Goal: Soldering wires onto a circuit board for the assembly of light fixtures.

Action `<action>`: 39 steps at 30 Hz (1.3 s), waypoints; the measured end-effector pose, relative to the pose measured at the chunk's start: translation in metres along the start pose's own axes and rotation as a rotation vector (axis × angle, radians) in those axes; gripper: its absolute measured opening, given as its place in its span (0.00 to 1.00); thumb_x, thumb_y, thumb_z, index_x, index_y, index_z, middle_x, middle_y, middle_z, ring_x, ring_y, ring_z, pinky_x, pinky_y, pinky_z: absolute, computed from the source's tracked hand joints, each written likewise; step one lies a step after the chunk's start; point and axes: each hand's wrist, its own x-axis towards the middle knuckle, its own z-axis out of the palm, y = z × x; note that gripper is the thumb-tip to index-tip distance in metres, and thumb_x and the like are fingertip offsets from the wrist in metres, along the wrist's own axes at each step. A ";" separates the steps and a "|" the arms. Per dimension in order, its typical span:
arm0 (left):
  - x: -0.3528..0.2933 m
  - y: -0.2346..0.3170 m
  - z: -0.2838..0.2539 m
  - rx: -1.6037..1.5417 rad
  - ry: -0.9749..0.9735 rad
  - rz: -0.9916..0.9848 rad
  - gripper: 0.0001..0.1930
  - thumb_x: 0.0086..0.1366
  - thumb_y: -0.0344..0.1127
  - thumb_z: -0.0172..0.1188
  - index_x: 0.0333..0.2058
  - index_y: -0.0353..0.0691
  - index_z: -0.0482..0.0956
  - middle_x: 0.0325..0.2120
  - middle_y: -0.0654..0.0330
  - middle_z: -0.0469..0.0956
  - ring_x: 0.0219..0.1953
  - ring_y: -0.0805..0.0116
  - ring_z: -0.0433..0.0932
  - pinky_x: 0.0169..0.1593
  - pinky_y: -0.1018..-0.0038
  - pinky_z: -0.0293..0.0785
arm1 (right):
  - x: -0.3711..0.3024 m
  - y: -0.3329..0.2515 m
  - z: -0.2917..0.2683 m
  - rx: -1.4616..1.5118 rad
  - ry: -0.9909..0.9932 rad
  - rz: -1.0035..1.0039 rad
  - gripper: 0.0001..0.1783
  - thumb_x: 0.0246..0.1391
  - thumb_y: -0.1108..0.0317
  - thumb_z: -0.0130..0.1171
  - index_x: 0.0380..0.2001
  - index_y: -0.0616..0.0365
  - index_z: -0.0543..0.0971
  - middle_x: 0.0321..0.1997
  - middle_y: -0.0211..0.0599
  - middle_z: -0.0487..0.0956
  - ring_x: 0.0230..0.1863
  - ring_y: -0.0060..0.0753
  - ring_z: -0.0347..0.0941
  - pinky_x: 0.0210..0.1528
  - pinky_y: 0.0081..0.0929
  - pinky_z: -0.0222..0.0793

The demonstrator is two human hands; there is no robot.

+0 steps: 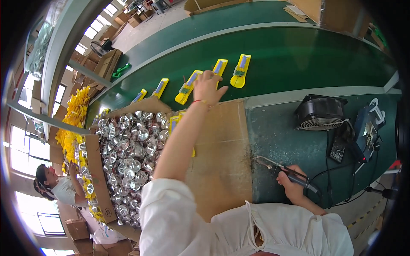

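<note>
Overhead, the left hand (208,86) is stretched far forward to the green conveyor belt (290,59), fingers (221,94) spread apart and resting on or just over a yellow plastic casing (187,87) with a blue strip down its middle; whether they actually grip it I cannot tell. More of these yellow casings sit in a row along the belt: one just beside the fingertips (220,67), another further right (240,71), two more to the left (160,87) (139,95). Right hand (292,181) low on the right side, fingers clamped around the dark handle of a soldering iron (282,168), its metal tip pointing left over the green worktop (277,141) near the edge of a cardboard sheet (218,153). Left of the forearm, an open cardboard box (100,187) heaped with shiny silver reflector cups (132,149). Small black fan (320,113) and a blue-grey station unit (367,130) with cables stand at the worktop's right end. Another person (60,187) works at far left beside a pile of yellow parts (74,115).
</note>
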 end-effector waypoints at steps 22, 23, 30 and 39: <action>-0.126 0.015 -0.067 -0.089 0.222 -0.449 0.28 0.50 0.50 0.61 0.49 0.47 0.68 0.53 0.50 0.61 0.58 0.50 0.57 0.57 0.57 0.53 | 0.023 0.012 -0.051 0.086 0.003 0.016 0.07 0.52 0.71 0.54 0.32 0.63 0.70 0.19 0.34 0.72 0.17 0.20 0.67 0.21 0.15 0.65; -0.150 0.002 -0.085 -0.264 0.403 -0.462 0.24 0.53 0.45 0.60 0.47 0.43 0.69 0.46 0.51 0.67 0.51 0.54 0.64 0.54 0.65 0.59 | 0.024 0.014 -0.054 0.078 0.014 0.009 0.07 0.52 0.70 0.54 0.32 0.63 0.70 0.19 0.33 0.72 0.18 0.19 0.67 0.21 0.15 0.64; -0.387 -0.111 -0.227 -1.168 1.697 -1.208 0.43 0.53 0.54 0.59 0.58 0.33 0.51 0.58 0.45 0.50 0.60 0.54 0.54 0.59 0.65 0.57 | 0.026 0.022 -0.048 0.081 -0.023 -0.079 0.08 0.52 0.69 0.53 0.33 0.61 0.71 0.19 0.30 0.72 0.18 0.17 0.65 0.21 0.12 0.61; -0.408 -0.232 -0.231 -1.382 1.719 -1.079 0.25 0.56 0.60 0.45 0.48 0.56 0.69 0.48 0.74 0.70 0.51 0.71 0.65 0.49 0.63 0.59 | -0.001 0.005 -0.025 -0.008 0.039 -0.160 0.07 0.52 0.68 0.53 0.32 0.60 0.71 0.19 0.29 0.72 0.18 0.17 0.65 0.20 0.12 0.60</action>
